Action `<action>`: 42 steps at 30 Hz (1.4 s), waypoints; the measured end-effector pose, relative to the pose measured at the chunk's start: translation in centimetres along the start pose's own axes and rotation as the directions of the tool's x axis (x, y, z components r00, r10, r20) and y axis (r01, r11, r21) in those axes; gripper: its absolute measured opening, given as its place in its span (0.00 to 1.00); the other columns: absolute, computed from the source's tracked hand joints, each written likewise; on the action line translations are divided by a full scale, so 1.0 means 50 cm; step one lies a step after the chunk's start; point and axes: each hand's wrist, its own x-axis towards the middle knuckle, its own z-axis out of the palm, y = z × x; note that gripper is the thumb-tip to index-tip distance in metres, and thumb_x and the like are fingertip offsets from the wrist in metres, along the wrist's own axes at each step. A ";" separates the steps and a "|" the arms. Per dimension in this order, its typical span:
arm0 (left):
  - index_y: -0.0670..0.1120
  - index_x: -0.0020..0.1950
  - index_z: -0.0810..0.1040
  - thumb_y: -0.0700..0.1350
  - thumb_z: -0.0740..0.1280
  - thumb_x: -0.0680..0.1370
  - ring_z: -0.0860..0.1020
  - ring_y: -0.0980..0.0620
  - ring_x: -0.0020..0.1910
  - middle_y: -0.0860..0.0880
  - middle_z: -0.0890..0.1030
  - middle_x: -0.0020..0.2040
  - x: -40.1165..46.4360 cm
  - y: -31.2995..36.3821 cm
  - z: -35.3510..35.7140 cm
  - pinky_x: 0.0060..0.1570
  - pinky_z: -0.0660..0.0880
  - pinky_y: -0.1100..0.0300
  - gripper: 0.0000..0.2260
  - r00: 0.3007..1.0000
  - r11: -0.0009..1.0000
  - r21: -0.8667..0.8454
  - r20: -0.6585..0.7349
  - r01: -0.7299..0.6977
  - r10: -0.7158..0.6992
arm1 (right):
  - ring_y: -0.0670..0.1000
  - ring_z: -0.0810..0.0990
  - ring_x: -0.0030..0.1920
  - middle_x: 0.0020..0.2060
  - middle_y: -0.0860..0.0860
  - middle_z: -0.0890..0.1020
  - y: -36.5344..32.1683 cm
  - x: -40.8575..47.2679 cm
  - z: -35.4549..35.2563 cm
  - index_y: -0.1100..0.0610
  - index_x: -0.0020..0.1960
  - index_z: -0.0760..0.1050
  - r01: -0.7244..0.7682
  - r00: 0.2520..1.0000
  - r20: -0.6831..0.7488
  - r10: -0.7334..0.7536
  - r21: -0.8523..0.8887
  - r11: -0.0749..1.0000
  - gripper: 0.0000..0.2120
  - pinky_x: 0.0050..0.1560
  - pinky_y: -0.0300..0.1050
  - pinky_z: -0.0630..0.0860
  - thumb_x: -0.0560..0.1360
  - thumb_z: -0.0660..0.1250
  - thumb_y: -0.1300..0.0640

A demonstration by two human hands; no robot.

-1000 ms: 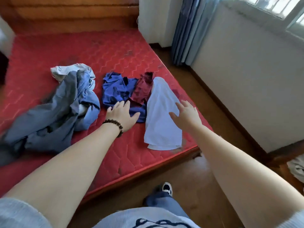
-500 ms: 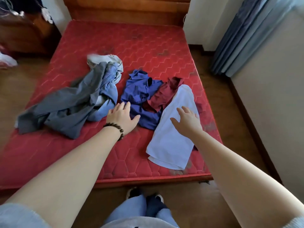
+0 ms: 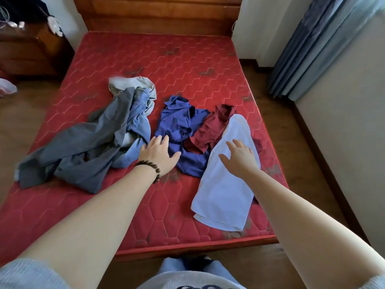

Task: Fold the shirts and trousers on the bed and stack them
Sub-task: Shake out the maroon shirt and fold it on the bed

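We reach left hand (image 3: pixel 158 156) toward crumpled royal-blue cotton shirt (image 3: pixel 179 124), fingers straight and together, gripping nothing | right hand (image 3: pixel 239 157) hovers spread-fingered over flat pale-blue shirt (image 3: pixel 226 192), likely first to fold.

Wooden headboard (image 3: pixel 158 13) against white wall (image 3: pixel 256 28). Brown wooden floor (image 3: pixel 25 113). Dark wooden cabinet (image 3: pixel 31 53) at left. Blue-grey curtain (image 3: pixel 312 46) at right.

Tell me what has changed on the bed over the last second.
Hardly anything: only the camera view swung left. The left hand stays open beside the blue shirt, and the right hand stays open over the white garment. Nothing was gripped or let go. The grey trousers and maroon shirt lie crumpled as before on the red mattress.
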 end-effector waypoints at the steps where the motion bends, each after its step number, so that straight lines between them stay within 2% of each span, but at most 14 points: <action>1: 0.45 0.77 0.59 0.64 0.57 0.78 0.60 0.46 0.75 0.45 0.63 0.76 0.010 0.000 0.001 0.71 0.60 0.45 0.34 1.000 1.000 0.010 -0.002 -0.003 0.003 | 0.55 0.53 0.77 0.77 0.54 0.57 0.001 0.009 0.001 0.55 0.77 0.57 -0.002 1.000 0.005 0.002 0.001 1.000 0.29 0.76 0.58 0.51 0.81 0.56 0.43; 6: 0.45 0.77 0.58 0.64 0.56 0.78 0.59 0.47 0.76 0.45 0.62 0.77 0.065 0.006 0.028 0.71 0.59 0.45 0.34 1.000 1.000 0.022 0.030 0.001 -0.001 | 0.55 0.52 0.77 0.77 0.54 0.56 0.017 0.068 0.016 0.55 0.77 0.57 -0.001 0.999 0.047 0.002 -0.004 1.000 0.29 0.76 0.58 0.50 0.81 0.56 0.43; 11: 0.46 0.78 0.57 0.63 0.57 0.78 0.57 0.48 0.77 0.46 0.60 0.77 0.133 0.016 0.115 0.72 0.58 0.47 0.34 0.998 1.000 0.001 0.053 0.013 -0.013 | 0.54 0.51 0.78 0.78 0.54 0.56 0.053 0.167 0.078 0.55 0.77 0.57 0.005 0.994 0.112 -0.004 -0.010 1.000 0.29 0.76 0.57 0.51 0.81 0.56 0.43; 15: 0.47 0.79 0.54 0.63 0.58 0.77 0.53 0.47 0.78 0.46 0.56 0.79 0.216 0.026 0.215 0.73 0.55 0.48 0.35 0.996 1.000 0.011 0.083 0.013 -0.014 | 0.54 0.50 0.78 0.78 0.53 0.55 0.094 0.270 0.163 0.54 0.77 0.55 0.009 0.983 0.181 -0.004 -0.029 1.000 0.29 0.76 0.56 0.49 0.81 0.56 0.43; 21: 0.47 0.80 0.48 0.68 0.58 0.75 0.46 0.44 0.78 0.43 0.47 0.80 0.414 0.053 0.364 0.74 0.54 0.45 0.42 0.997 0.998 0.037 0.069 -0.048 0.045 | 0.53 0.47 0.78 0.79 0.53 0.50 0.183 0.468 0.282 0.52 0.79 0.52 0.016 0.985 0.173 -0.008 -0.045 0.999 0.31 0.77 0.55 0.47 0.80 0.57 0.43; 26: 0.46 0.79 0.46 0.70 0.58 0.73 0.43 0.46 0.79 0.44 0.45 0.80 0.579 0.093 0.514 0.75 0.51 0.46 0.44 0.989 0.989 0.029 0.040 -0.142 0.141 | 0.55 0.49 0.78 0.79 0.54 0.46 0.230 0.639 0.379 0.51 0.79 0.50 0.066 0.990 0.126 -0.059 -0.051 0.996 0.33 0.76 0.54 0.50 0.79 0.61 0.48; 30: 0.45 0.79 0.41 0.71 0.61 0.71 0.43 0.46 0.79 0.43 0.42 0.80 0.678 0.113 0.631 0.76 0.49 0.49 0.49 0.981 0.983 0.015 0.074 -0.183 0.182 | 0.54 0.45 0.78 0.79 0.53 0.44 0.247 0.753 0.465 0.48 0.79 0.46 0.116 0.990 0.092 -0.107 -0.093 0.989 0.37 0.76 0.55 0.52 0.77 0.63 0.53; 33: 0.42 0.79 0.41 0.69 0.65 0.71 0.47 0.46 0.79 0.43 0.47 0.80 0.724 0.116 0.708 0.76 0.49 0.53 0.51 0.974 0.983 -0.002 0.135 -0.185 0.184 | 0.55 0.45 0.78 0.79 0.51 0.43 0.260 0.810 0.529 0.45 0.79 0.44 0.140 0.987 0.104 -0.126 -0.137 0.981 0.40 0.75 0.56 0.53 0.76 0.63 0.59; 35: 0.41 0.78 0.51 0.63 0.66 0.74 0.59 0.46 0.75 0.44 0.60 0.76 0.734 0.115 0.741 0.72 0.58 0.54 0.43 0.966 0.982 0.040 0.189 -0.186 0.175 | 0.56 0.52 0.77 0.78 0.52 0.53 0.266 0.833 0.555 0.46 0.78 0.52 0.120 0.985 0.134 -0.107 -0.098 0.988 0.35 0.73 0.54 0.59 0.76 0.61 0.63; 36: 0.42 0.75 0.60 0.58 0.65 0.76 0.65 0.46 0.71 0.45 0.67 0.71 0.735 0.115 0.752 0.67 0.63 0.55 0.33 0.967 0.977 0.071 0.173 -0.200 0.186 | 0.57 0.59 0.74 0.74 0.53 0.62 0.265 0.838 0.563 0.49 0.76 0.60 0.119 0.985 0.136 -0.106 -0.086 0.989 0.30 0.69 0.51 0.65 0.76 0.59 0.64; 38: 0.45 0.61 0.72 0.44 0.62 0.78 0.71 0.47 0.62 0.48 0.74 0.59 0.730 0.113 0.754 0.54 0.68 0.56 0.12 0.974 0.972 0.093 0.092 -0.217 0.208 | 0.56 0.70 0.64 0.59 0.54 0.75 0.258 0.840 0.569 0.55 0.65 0.72 0.135 0.988 0.085 -0.127 -0.098 0.986 0.20 0.52 0.46 0.72 0.76 0.57 0.66; 40: 0.45 0.52 0.73 0.38 0.60 0.77 0.73 0.46 0.56 0.47 0.75 0.52 0.720 0.110 0.734 0.45 0.67 0.55 0.06 0.979 0.980 0.027 0.057 -0.198 0.196 | 0.55 0.72 0.57 0.51 0.53 0.77 0.241 0.826 0.558 0.57 0.60 0.74 0.144 0.990 0.013 -0.143 -0.060 0.988 0.16 0.43 0.45 0.68 0.75 0.57 0.67; 42: 0.44 0.48 0.72 0.38 0.62 0.77 0.74 0.45 0.52 0.46 0.76 0.48 0.700 0.101 0.700 0.41 0.66 0.54 0.03 0.981 0.980 -0.067 0.032 -0.189 0.191 | 0.55 0.72 0.56 0.51 0.52 0.77 0.219 0.801 0.535 0.57 0.60 0.74 0.167 0.984 -0.058 -0.166 0.006 0.986 0.17 0.43 0.45 0.68 0.75 0.57 0.67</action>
